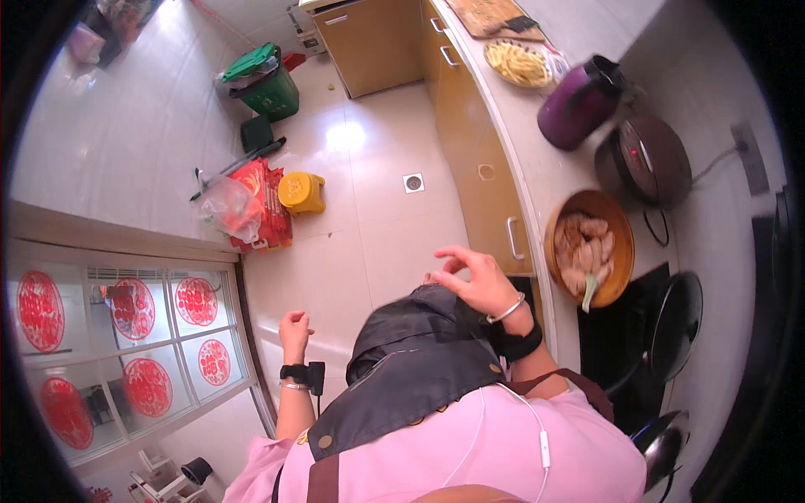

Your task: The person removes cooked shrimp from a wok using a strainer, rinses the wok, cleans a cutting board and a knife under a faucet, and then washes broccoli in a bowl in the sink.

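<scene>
My left hand hangs over the floor at the lower left, fingers curled, with nothing visible in it; a black wrist device and a bangle sit below it. My right hand is raised in front of the black apron, thumb and fingers apart, holding nothing. Right of it, on the counter, stands a brown bowl of raw meat pieces, apparently chicken, with a pale green utensil or stalk at its near edge. Farther along are a dark rice cooker, a purple jug and a plate of pale cut strips.
A black cooktop with pans lies at right. A wooden cutting board with a knife is at the counter's far end. On the floor stand a yellow stool, red bags and a green bin. A paned sliding door is at left.
</scene>
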### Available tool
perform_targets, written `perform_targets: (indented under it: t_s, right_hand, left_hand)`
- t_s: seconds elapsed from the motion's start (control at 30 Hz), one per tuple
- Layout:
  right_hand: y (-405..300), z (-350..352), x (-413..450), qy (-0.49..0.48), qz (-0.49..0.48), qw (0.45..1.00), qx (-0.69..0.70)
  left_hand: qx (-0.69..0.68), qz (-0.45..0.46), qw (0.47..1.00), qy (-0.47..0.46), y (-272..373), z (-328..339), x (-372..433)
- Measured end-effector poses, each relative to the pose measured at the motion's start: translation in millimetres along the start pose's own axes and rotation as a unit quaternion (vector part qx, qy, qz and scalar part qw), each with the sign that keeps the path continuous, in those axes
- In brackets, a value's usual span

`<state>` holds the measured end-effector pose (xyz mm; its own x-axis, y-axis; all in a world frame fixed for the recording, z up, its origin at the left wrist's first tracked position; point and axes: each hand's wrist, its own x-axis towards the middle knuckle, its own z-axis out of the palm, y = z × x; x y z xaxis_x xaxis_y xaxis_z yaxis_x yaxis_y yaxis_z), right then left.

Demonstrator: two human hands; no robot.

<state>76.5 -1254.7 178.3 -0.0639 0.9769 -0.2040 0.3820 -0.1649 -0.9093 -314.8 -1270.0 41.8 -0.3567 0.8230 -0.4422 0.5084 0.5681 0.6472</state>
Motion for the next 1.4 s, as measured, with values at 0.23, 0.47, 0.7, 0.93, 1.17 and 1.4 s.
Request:
perform_targets:
  t_s: [0.23, 0.47, 0.7, 0.93, 1.17, 1.4]
  right_hand:
    - [-18, -43, 185, -0.008, -0.028, 0.999, -0.026]
    - [-8, -83, 359, 0.043, 0.044, 0.996, -0.061]
    - [31, -139, 509, 0.371, 0.098, 0.919, 0.090]
    - [101, -223, 605, 0.599, 0.188, 0.778, -0.012]
    - [142, -273, 660, 0.662, 0.287, 0.692, -0.008]
    - [153, -284, 680, 0.693, 0.342, 0.634, -0.024]
  left_hand:
    - [-0.148, -0.201, 0.968, 0.038, 56, 18, 90]
    - [-0.141, -0.197, 0.970, 0.005, 142, 32, 273]
    - [0.042, 0.174, 0.975, -0.129, 332, 60, 530]
    - [0.118, 0.376, 0.898, -0.196, 614, 215, 623]
    - [0.089, 0.414, 0.848, -0.318, 778, 369, 618]
    - [0.109, 0.550, 0.777, -0.285, 851, 491, 648]
